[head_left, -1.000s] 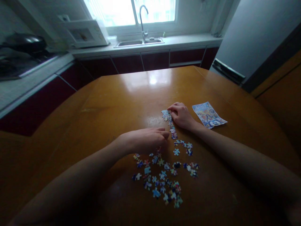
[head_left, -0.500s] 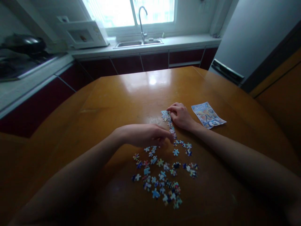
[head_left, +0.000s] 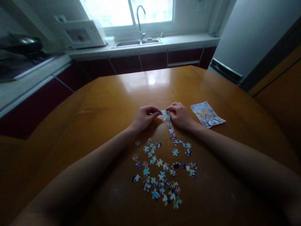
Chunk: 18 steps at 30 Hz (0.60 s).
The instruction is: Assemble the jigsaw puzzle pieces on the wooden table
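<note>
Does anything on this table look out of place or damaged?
Only the picture sheet, beside the right hand: it lies askew, and its near edge looks uneven, perhaps torn. Loose puzzle pieces are scattered, too small to check for damage.

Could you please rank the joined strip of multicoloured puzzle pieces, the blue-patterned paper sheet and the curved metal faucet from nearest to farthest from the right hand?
1. Puzzle strip: left side, at the right hand.
2. Paper sheet: to its right.
3. Metal faucet: beyond the brown wooden table.
</note>
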Tool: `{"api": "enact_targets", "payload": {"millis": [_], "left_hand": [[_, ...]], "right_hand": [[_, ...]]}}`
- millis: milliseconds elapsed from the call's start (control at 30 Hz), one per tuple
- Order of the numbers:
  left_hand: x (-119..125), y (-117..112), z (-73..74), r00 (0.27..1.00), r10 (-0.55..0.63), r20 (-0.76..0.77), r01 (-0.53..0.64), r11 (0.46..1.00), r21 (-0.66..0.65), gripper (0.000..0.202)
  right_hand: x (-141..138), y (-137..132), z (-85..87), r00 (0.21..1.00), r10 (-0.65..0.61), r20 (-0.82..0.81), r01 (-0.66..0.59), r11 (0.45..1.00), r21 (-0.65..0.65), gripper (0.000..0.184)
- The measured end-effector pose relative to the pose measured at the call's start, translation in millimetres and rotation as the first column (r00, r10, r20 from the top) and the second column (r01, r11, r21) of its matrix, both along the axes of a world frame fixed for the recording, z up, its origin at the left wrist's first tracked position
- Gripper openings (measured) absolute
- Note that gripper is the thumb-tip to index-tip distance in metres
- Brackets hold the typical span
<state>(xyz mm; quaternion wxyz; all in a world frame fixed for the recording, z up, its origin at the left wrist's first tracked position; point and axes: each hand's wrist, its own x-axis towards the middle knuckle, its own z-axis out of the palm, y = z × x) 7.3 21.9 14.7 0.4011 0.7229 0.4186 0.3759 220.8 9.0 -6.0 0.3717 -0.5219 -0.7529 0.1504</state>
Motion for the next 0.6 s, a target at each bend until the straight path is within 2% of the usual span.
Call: {"api": "enact_targets", "payload": {"millis": [167, 433, 500, 600], "left_hand": [[-0.4, 1.1, -2.9, 0.996, 0.090, 0.027, -0.090, 0.996, 0.004, 0.018], [4.8, -5.5, -2.4, 0.997, 0.080, 0.023, -0.080, 0.996, 0.035, 0.021], [3.9, -5.2, -2.0, 0.998, 0.070, -0.003, -0.070, 0.993, 0.095, 0.021], [-0.2, -3.3, 1.3, 0.994, 0.042, -0.099, -0.010, 0.952, 0.306, 0.021]], "right_hand": [[0.2, -4.1, 6.7, 0.997, 0.034, -0.071, -0.031, 0.999, 0.032, 0.013], [1.3, -6.7, 7.8, 0.981, 0.192, -0.038, -0.189, 0.979, 0.083, 0.014], [0.9, -6.5, 7.5, 0.978, 0.204, -0.040, -0.201, 0.977, 0.072, 0.014], [0.5, -6.2, 9.3, 0.976, 0.205, -0.070, -0.202, 0.978, 0.044, 0.015]]}}
